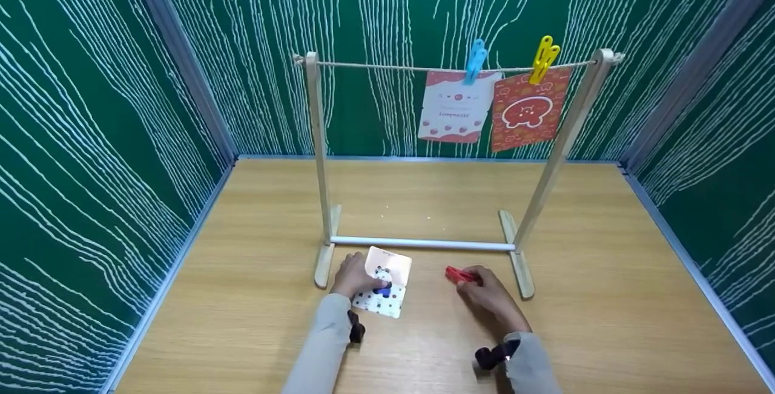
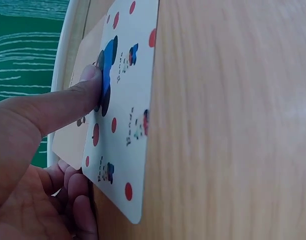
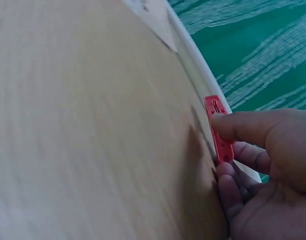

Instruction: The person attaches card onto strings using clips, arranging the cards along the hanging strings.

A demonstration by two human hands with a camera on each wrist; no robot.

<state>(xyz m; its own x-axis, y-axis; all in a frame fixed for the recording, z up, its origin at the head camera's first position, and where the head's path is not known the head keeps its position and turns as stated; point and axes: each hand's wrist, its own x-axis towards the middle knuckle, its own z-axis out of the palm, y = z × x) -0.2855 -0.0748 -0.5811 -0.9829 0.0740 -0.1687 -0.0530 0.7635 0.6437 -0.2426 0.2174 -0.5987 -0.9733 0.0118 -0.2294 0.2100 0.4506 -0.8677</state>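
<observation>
My left hand (image 1: 354, 276) pinches a panda card (image 1: 390, 267), its thumb lying across the printed panda and its fingers behind. In the left wrist view the card (image 2: 120, 165) shows a peach half and a white half with red dots. My right hand (image 1: 487, 297) holds a red clothespin (image 1: 458, 275) just above the table, to the right of the card. The right wrist view has the thumb pressed on the clothespin (image 3: 220, 140). On the rope (image 1: 387, 66) hang a pink-and-white card (image 1: 451, 112) under a blue clothespin (image 1: 476, 61) and a red card (image 1: 527, 118) under a yellow clothespin (image 1: 544, 60).
A wooden stand with a left post (image 1: 318, 152) and right post (image 1: 560, 152) carries the rope. A white bar (image 1: 424, 242) joins its feet low over the wooden table (image 1: 242, 321). Green walls (image 1: 387, 6) with white streaks enclose the table's back and sides.
</observation>
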